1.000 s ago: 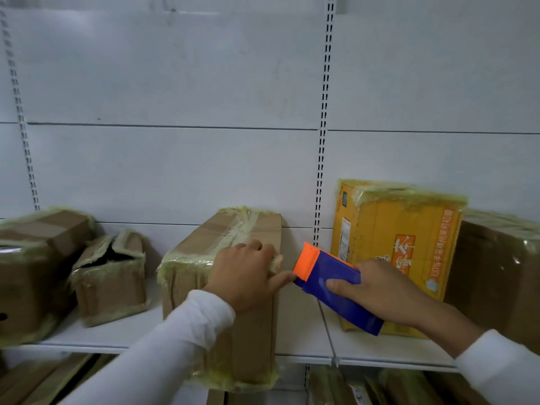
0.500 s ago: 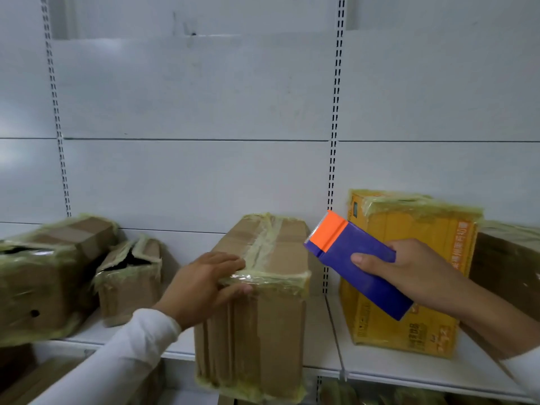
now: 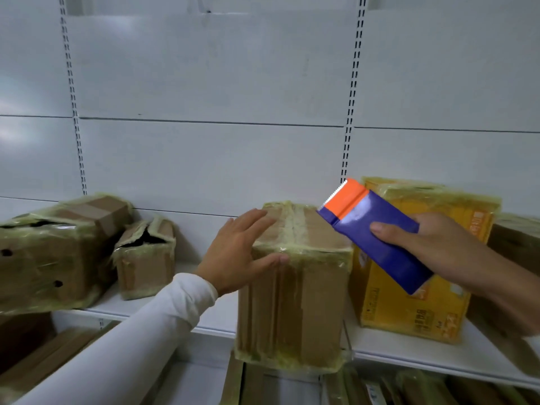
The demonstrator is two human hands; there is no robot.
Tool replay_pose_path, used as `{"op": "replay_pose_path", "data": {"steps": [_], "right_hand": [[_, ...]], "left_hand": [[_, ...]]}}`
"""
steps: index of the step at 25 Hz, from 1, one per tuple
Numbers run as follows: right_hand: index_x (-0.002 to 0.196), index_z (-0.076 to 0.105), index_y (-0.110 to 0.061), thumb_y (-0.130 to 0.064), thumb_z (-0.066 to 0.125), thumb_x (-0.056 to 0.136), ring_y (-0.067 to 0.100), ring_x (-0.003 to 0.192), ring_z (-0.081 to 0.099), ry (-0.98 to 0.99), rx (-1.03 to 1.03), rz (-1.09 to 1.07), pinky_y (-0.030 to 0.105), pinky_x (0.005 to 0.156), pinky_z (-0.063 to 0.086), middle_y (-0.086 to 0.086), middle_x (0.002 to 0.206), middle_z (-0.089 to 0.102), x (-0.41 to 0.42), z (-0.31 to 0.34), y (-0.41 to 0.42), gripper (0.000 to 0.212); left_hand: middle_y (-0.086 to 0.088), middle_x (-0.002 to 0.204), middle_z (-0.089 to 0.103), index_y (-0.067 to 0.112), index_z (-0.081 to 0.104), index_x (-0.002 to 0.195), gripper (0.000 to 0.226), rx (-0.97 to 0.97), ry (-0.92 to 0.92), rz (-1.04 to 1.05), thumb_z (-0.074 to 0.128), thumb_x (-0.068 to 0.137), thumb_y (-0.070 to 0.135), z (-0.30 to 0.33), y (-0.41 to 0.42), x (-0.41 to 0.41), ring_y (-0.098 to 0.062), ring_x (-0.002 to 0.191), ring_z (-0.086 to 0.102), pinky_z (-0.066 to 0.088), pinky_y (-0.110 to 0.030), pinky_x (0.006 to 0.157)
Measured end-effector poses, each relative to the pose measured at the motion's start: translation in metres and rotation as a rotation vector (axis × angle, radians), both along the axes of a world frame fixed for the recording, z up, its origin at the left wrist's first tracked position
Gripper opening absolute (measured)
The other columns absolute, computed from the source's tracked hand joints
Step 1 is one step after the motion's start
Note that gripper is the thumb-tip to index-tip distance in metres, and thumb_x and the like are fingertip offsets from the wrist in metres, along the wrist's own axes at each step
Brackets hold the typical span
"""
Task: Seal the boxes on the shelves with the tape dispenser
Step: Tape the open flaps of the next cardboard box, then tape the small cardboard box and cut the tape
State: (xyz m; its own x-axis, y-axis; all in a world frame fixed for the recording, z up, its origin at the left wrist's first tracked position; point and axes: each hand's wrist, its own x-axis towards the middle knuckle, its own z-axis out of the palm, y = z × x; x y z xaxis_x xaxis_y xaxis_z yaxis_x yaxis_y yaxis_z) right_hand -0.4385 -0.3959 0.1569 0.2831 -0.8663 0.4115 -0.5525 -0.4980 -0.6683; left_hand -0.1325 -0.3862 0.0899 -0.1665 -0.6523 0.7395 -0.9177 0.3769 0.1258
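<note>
A white metal shelf [image 3: 409, 350] runs across the wall, backed by pale panels and two slotted uprights. On its left end sits a big, battered cardboard box [image 3: 49, 252], wrapped in yellowed tape and punched with a few dark holes. At the right stands a yellow carton [image 3: 409, 311] with orange print, also skinned in tape, and a darker brown box [image 3: 517, 238] shows partly behind it at the frame's edge.

In the middle is the tall brown box [image 3: 292, 302], standing so far forward that its front face overhangs the shelf lip. A band of yellowish tape runs along its top seam and another wraps its upper front edge. Between it and the big box is a small torn box [image 3: 146, 258], its top flaps gaping open on a dark gap.

The tape dispenser [image 3: 377, 238] is off the shelf, held in the air just right of the tall box's top corner and in front of the yellow carton. It is a blue slab, tilted, with its orange toothed end pointing up and left.

The right hand [image 3: 432, 247] grips the dispenser's lower half, thumb laid across the blue face and fingers wrapped behind. The left hand [image 3: 242, 249], in a white sleeve, is spread flat against the tall box's upper left corner, fingers straight over the top and thumb along the taped front edge, clasping nothing.
</note>
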Motion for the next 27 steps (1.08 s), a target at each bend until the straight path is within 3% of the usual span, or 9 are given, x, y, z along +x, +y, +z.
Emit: {"op": "replay_pose_path", "data": {"steps": [2,5,9,13,17,20,23,27], "right_hand": [[0.069,0.065,-0.003,-0.064,0.063,0.073,0.025,0.050,0.060,-0.021,-0.044,0.005,0.030,0.056,0.041,0.013,0.060,0.069,0.030,0.014,0.012,0.061],[0.060,0.059,-0.012,-0.060,0.066,0.076,0.013,0.042,0.055,-0.049,-0.072,0.061,0.026,0.050,0.038,0.005,0.052,0.064,0.106,0.021,0.028,0.051],[0.058,0.055,-0.015,-0.056,0.067,0.081,0.009,0.038,0.048,-0.004,-0.066,0.125,0.015,0.040,0.034,-0.003,0.046,0.055,0.222,0.007,0.030,0.048],[0.059,0.055,-0.014,-0.055,0.065,0.083,0.005,0.039,0.052,0.062,-0.056,0.123,0.015,0.042,0.034,-0.004,0.046,0.059,0.296,-0.017,0.023,0.048],[0.067,0.060,-0.008,-0.054,0.063,0.085,0.013,0.046,0.059,0.055,0.002,0.075,0.020,0.045,0.040,0.005,0.056,0.066,0.330,-0.039,0.004,0.050],[0.057,0.051,-0.015,-0.050,0.065,0.086,0.004,0.033,0.050,0.022,0.032,0.037,0.012,0.033,0.032,-0.006,0.041,0.055,0.339,-0.048,-0.013,0.048],[0.055,0.044,-0.019,-0.051,0.064,0.086,0.002,0.029,0.044,0.025,0.060,0.029,0.010,0.031,0.028,-0.010,0.037,0.047,0.338,-0.057,-0.036,0.050],[0.060,0.049,-0.017,-0.052,0.065,0.085,0.010,0.038,0.048,-0.054,0.149,0.074,0.018,0.037,0.036,-0.003,0.049,0.052,0.334,-0.070,-0.060,0.046]], "left_hand": [[0.000,0.138,0.050,0.020,0.056,0.128,0.065,-0.025,-0.050,0.028,0.056,0.080,0.064,0.002,0.012,0.031,-0.017,0.131,0.040,0.028,-0.031,0.109],[0.003,0.135,0.052,0.021,0.055,0.130,0.064,0.097,-0.095,0.077,0.056,0.082,0.063,-0.008,0.037,0.104,-0.016,0.127,0.045,0.033,-0.029,0.107],[0.007,0.132,0.053,0.026,0.052,0.131,0.065,0.182,-0.111,0.170,0.052,0.081,0.067,-0.017,0.065,0.209,-0.013,0.120,0.049,0.041,-0.028,0.098],[0.009,0.127,0.055,0.025,0.051,0.131,0.064,0.252,-0.100,0.179,0.052,0.081,0.066,-0.025,0.068,0.275,-0.012,0.114,0.053,0.044,-0.027,0.093],[0.010,0.130,0.051,0.026,0.047,0.135,0.062,0.310,-0.031,0.208,0.052,0.084,0.061,-0.039,0.039,0.300,-0.011,0.110,0.054,0.045,-0.029,0.091],[0.007,0.139,0.043,0.027,0.039,0.140,0.062,0.308,0.036,0.271,0.054,0.087,0.054,-0.046,0.005,0.300,-0.017,0.116,0.052,0.046,-0.032,0.093],[0.004,0.145,0.036,0.030,0.030,0.144,0.066,0.327,0.010,0.357,0.052,0.087,0.055,-0.051,-0.031,0.298,-0.021,0.125,0.045,0.045,-0.037,0.095],[0.002,0.147,0.032,0.036,0.025,0.145,0.059,0.431,-0.004,0.454,0.046,0.092,0.050,-0.059,-0.063,0.315,-0.025,0.132,0.036,0.041,-0.042,0.100]]}}
